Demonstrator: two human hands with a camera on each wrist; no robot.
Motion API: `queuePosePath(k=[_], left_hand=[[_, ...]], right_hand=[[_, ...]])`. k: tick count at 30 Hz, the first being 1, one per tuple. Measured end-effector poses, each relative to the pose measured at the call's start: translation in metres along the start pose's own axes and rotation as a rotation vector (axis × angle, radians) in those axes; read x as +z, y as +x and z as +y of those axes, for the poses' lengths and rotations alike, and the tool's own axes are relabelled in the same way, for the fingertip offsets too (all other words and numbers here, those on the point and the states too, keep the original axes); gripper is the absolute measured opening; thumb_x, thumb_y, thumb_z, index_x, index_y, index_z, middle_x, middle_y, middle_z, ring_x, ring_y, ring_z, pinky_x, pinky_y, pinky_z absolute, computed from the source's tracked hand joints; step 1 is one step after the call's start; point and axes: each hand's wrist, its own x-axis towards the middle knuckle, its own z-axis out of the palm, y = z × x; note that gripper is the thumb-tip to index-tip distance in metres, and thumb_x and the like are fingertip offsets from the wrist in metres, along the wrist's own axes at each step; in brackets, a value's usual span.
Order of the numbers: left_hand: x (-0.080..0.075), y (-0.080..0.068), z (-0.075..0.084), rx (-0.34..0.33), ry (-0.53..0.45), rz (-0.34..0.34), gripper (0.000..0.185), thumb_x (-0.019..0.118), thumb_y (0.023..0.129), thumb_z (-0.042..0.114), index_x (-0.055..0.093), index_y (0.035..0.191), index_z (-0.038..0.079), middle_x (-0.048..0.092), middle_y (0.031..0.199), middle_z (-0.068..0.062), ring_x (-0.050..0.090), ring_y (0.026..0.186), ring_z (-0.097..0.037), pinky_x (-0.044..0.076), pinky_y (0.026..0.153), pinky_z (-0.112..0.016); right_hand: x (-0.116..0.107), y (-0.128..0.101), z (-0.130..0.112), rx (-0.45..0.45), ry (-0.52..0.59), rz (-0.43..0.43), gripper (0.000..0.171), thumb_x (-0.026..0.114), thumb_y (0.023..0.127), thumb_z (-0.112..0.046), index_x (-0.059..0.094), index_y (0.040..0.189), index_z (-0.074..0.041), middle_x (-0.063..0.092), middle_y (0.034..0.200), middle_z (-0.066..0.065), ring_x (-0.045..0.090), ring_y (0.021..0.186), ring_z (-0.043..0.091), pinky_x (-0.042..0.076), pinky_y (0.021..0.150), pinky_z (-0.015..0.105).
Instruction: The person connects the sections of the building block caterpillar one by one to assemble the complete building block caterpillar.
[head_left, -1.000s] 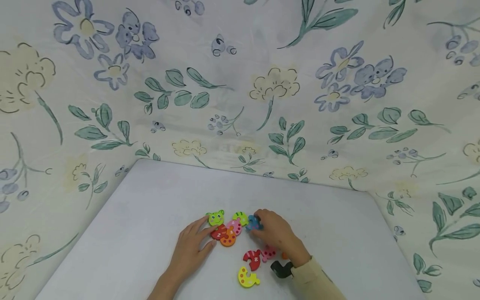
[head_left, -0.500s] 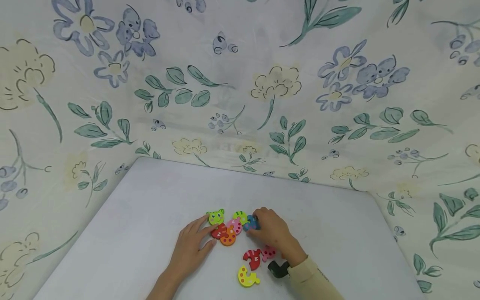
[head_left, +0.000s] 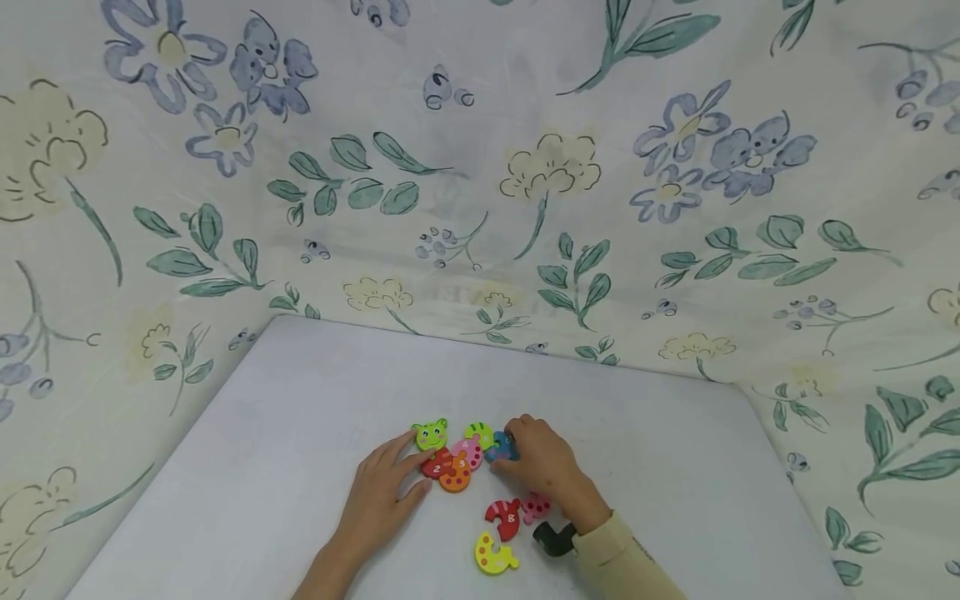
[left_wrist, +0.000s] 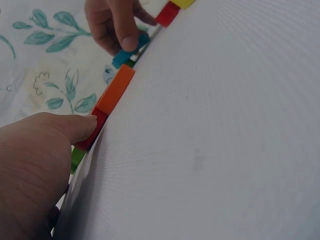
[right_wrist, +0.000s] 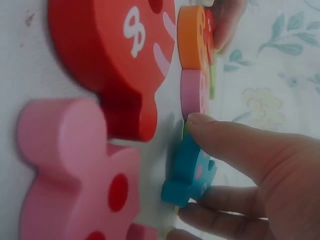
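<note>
A caterpillar puzzle lies partly joined on the table: a green head [head_left: 431, 435], a red piece numbered 2 [head_left: 437, 465], an orange piece [head_left: 455, 475], a pink piece [head_left: 468, 454] and a striped lime piece [head_left: 479, 435]. My left hand [head_left: 382, 496] rests at its left side, fingers extended over the head and red piece, thumb pressing the red piece's edge. With thumb and fingers my right hand [head_left: 543, 458] pinches a blue puzzle piece [right_wrist: 190, 167], held tilted at the lime piece's right end. In the right wrist view, the lime piece is mostly hidden behind thumb and blue piece.
Loose pieces lie nearer me: a red one numbered 8 [head_left: 503, 518], a dotted pink one [head_left: 536, 507] and a yellow one [head_left: 495, 555]. A black curved piece [head_left: 553, 540] sits against the right sleeve [head_left: 622, 554]. Flower-patterned cloth [head_left: 480, 167] surrounds the white table [head_left: 337, 367].
My right hand has shifted slightly left, bringing the blue piece up to the lime piece, mostly in the first half second. The left hand has stayed in place.
</note>
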Motion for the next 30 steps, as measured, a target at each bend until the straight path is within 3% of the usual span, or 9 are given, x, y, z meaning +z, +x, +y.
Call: queuePosePath(k=[10, 18, 30], left_hand=[[0.002, 0.001, 0.0, 0.006, -0.002, -0.003, 0.045, 0.082, 0.093, 0.032, 0.071, 0.136, 0.028, 0.046, 0.161, -0.004, 0.042, 0.145, -0.032, 0.035, 0.115, -0.063], [0.001, 0.001, 0.001, 0.012, 0.008, -0.003, 0.045, 0.083, 0.092, 0.03, 0.071, 0.135, 0.026, 0.046, 0.161, -0.005, 0.043, 0.144, -0.033, 0.036, 0.115, -0.063], [0.0, 0.001, 0.001, 0.011, 0.001, 0.002, 0.045, 0.081, 0.093, 0.03, 0.07, 0.136, 0.026, 0.045, 0.162, -0.005, 0.041, 0.145, -0.034, 0.035, 0.115, -0.065]], right_hand=[[-0.001, -0.001, -0.003, 0.025, -0.076, 0.008, 0.061, 0.089, 0.082, -0.049, 0.071, 0.121, -0.007, 0.065, 0.107, 0.006, 0.055, 0.085, 0.017, 0.058, 0.074, 0.033], [-0.004, -0.005, 0.003, 0.031, -0.052, -0.03, 0.061, 0.088, 0.082, -0.048, 0.071, 0.123, -0.007, 0.065, 0.111, 0.006, 0.058, 0.092, 0.019, 0.061, 0.081, 0.037], [-0.014, -0.014, 0.018, 0.023, 0.049, -0.065, 0.042, 0.08, 0.093, -0.038, 0.072, 0.122, -0.009, 0.067, 0.111, 0.004, 0.065, 0.102, 0.022, 0.059, 0.092, 0.044]])
